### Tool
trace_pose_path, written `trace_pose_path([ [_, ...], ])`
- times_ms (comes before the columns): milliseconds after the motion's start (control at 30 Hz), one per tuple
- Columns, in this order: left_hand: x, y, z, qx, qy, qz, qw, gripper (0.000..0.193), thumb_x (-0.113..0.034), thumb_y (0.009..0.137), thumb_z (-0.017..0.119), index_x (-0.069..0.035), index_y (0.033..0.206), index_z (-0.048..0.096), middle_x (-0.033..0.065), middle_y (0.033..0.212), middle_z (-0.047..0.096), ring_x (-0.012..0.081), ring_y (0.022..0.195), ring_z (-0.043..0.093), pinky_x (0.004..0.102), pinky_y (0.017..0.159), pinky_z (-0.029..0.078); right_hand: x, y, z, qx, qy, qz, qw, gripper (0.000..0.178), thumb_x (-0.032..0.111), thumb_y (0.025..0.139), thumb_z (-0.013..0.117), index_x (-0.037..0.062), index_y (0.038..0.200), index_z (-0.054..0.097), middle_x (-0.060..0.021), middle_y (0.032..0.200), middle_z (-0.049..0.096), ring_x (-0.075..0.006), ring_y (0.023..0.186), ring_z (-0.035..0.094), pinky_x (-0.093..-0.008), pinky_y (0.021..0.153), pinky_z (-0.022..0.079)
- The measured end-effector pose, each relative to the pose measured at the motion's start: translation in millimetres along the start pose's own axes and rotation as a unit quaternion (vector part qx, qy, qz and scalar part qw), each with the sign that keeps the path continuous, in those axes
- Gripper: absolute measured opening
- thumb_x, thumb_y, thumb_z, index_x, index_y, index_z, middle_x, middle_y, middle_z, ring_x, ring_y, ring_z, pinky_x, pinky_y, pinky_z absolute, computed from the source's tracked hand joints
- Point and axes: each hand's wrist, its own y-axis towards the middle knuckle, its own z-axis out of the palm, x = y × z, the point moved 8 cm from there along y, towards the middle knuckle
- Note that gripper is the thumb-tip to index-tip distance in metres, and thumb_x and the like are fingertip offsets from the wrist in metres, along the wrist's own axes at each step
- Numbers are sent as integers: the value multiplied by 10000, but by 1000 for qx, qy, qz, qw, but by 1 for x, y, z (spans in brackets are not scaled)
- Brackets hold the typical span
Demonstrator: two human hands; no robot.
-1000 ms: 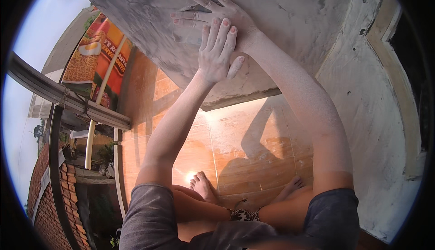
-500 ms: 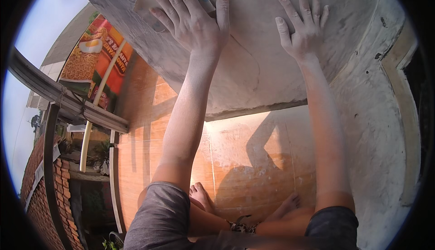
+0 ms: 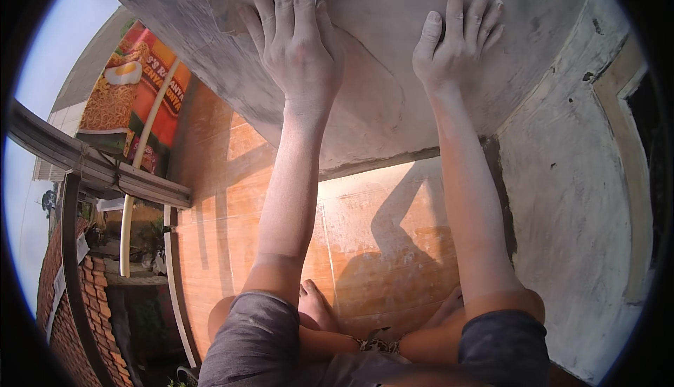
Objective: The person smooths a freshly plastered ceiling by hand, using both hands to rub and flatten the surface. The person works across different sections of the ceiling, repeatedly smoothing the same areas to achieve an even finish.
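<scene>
My left hand [image 3: 300,58] lies flat on the grey plastered wall surface [image 3: 375,110], pressing a thin, worn sheet of sandpaper [image 3: 223,2] against it. Part of the sheet sticks out on the left of the fingers, and a frayed, bluish corner shows beside the index finger. The fingertips reach the picture's top edge. To the right, my right hand [image 3: 453,44] rests on the same plaster with its fingers stretched and nothing in it. Pale dust coats both hands and forearms. A thin curved crack runs through the plaster between them.
Orange floor tiles [image 3: 365,275] lie below, with my bare feet on them. A rough grey wall [image 3: 562,183] adjoins at the right. On the left are a metal railing [image 3: 105,169], a pale pole [image 3: 147,127] and a printed banner [image 3: 133,85]; roof tiles [image 3: 95,296] show beyond.
My left thumb has drawn in closer to the fingers, and the hand has turned more upright. My right hand has shifted left along the plaster. The whole view has moved slightly.
</scene>
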Motion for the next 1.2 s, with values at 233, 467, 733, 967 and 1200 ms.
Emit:
trace_pose_path([
  [233, -33, -115, -2, 83, 20, 30, 996, 486, -44, 934, 545, -41, 1417, 595, 158, 1543, 502, 405, 1498, 346, 607, 1234, 129, 9, 6, 0, 6, -1, 4, 1000, 482, 372, 1029, 451, 162, 1438, 599, -219, 1579, 422, -538, 1466, 294, -716, 1150, 163],
  [467, -26, -59, 19, 26, -62, -9, 998, 524, -25, 896, 593, -30, 1420, 587, 175, 1516, 528, 433, 1475, 374, 612, 1222, 155, 13, 15, -10, 11, -1, 10, 1000, 452, 305, 1004, 504, 99, 1389, 621, -231, 1539, 464, -508, 1452, 336, -640, 1188, 199],
  [733, -73, -168, 10, 164, -24, 57, 984, 427, -127, 924, 599, -125, 1344, 673, 20, 1378, 658, 244, 1300, 582, 529, 1191, 282, 23, 24, -23, 50, -20, 30, 998, 441, 239, 986, 511, 37, 1359, 630, -283, 1508, 473, -541, 1427, 353, -645, 1178, 229],
  [967, -20, -99, 19, 73, 1, -26, 997, 485, -62, 911, 605, -67, 1395, 625, 109, 1498, 562, 427, 1472, 379, 624, 1219, 153, 18, 18, -18, 39, -23, 21, 999, 450, 234, 974, 520, 46, 1368, 629, -274, 1508, 477, -532, 1426, 361, -634, 1176, 237],
  [1200, -76, -153, 13, 214, -3, 108, 971, 476, -114, 921, 595, -205, 1384, 647, -48, 1442, 611, 226, 1365, 517, 565, 1225, 218, 19, 20, -19, 41, -23, 35, 998, 449, 249, 981, 525, 57, 1374, 629, -257, 1524, 471, -521, 1443, 345, -633, 1187, 222],
])
